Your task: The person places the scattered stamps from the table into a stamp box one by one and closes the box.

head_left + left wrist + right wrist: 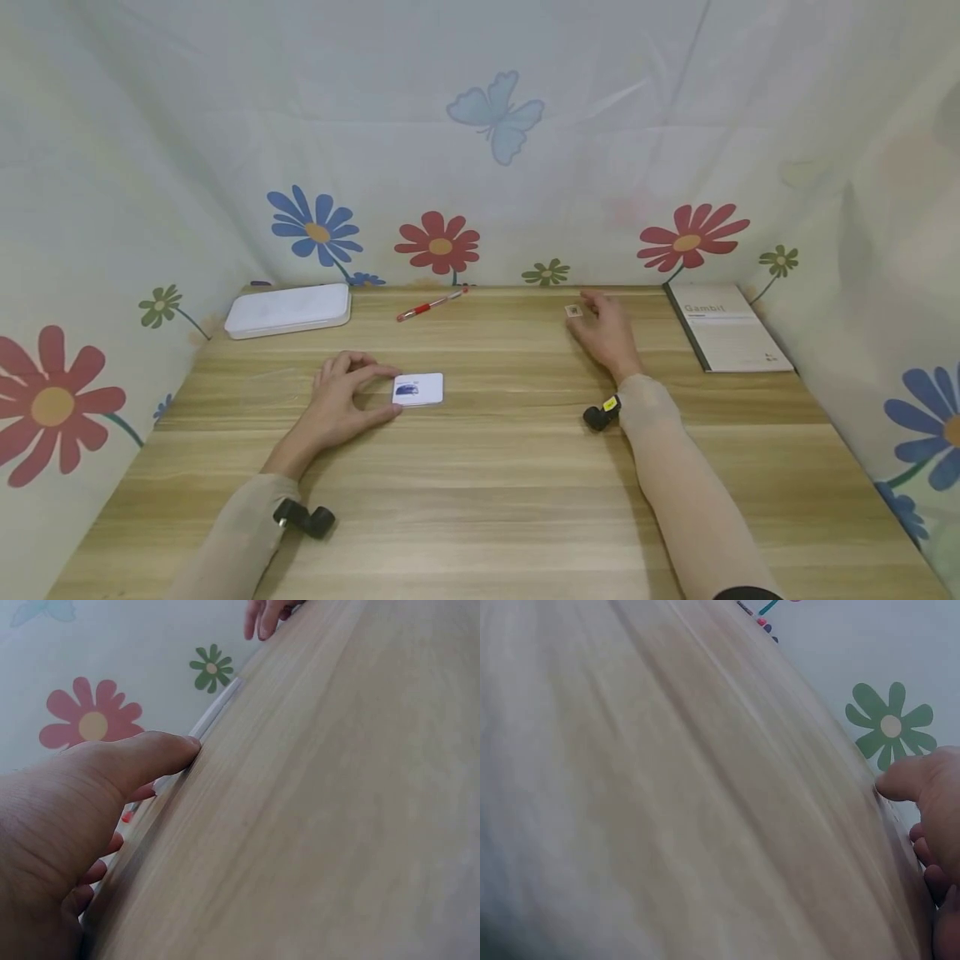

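Head view, reading the wooden surface (495, 517) as a clock with twelve at its far edge: my left grip (339, 407) sits toward nine o'clock, thumb and forefinger parted just enough to take a white card (426, 389) between them, one at its near left corner, the other at its far left corner. I judge that holding it by opposite edges steadies it and leaves the dark blue printed picture uncovered (the edge shows some thickness, so it may be a stack). The card lies flat toward ten o'clock, not far from the middle. From the left wrist view my thumb meets its white edge low against the surface, which suits so thin a thing.

My right grip (606, 333) is out between one and two o'clock, thumb and forefinger slightly apart, with a small square piece (573, 311) right at the tips. Whether it is pinched or merely touched I cannot tell; the right wrist view does not show it clearly. Using only the tips seems sensible for something that small.

Other things sit toward the back, presumably to give my forearms room: a white case (288, 310) at ten o'clock, a red pen (427, 307) at eleven, and a notebook (727, 333) between two and three.
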Tool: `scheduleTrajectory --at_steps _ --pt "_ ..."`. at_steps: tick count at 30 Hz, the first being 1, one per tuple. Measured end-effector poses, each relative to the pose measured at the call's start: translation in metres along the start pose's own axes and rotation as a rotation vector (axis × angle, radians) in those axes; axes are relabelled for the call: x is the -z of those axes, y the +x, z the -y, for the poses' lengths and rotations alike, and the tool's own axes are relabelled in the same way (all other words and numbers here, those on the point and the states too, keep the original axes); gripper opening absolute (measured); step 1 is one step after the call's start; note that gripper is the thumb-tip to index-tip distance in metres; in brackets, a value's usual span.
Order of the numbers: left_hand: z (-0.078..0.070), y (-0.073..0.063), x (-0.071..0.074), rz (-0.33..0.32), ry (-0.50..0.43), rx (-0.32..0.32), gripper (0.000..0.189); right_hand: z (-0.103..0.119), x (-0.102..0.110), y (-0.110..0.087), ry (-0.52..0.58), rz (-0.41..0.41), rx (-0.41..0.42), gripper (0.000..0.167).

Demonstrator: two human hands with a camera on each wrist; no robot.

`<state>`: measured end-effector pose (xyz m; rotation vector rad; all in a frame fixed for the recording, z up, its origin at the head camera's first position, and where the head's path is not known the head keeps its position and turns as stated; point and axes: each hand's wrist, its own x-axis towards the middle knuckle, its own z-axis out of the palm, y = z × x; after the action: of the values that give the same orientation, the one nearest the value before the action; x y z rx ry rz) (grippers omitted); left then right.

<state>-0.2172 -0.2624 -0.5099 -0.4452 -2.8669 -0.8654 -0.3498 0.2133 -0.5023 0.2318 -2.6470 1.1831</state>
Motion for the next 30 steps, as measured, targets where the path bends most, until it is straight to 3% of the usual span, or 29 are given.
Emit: scheduleTrajectory --at_steps 6,9,24,30 --pt "-0.0009 -0.0005 0.0009 -0.001 -0.006 -0.002 0.056 -0.0008 -0.004 -0.0007 -0.124 0.009 0.023 0.049" --pt "-0.0001 -0.0003 0.0004 0.002 -0.004 -0.002 0.056 -0.0002 -0.0048 -0.0014 -0.131 0.001 0.03 0.044" --pt "0.0029 0.0001 -0.0019 0.004 -0.011 -0.002 0.056 0.0027 0.0008 -0.0056 -0.035 -0.016 -0.048 0.027" --pt "0.0017 -0.0001 -0.0007 -0.003 -0.012 -0.008 0.056 0.002 0.0021 -0.0064 0.042 -0.011 -0.03 0.024"
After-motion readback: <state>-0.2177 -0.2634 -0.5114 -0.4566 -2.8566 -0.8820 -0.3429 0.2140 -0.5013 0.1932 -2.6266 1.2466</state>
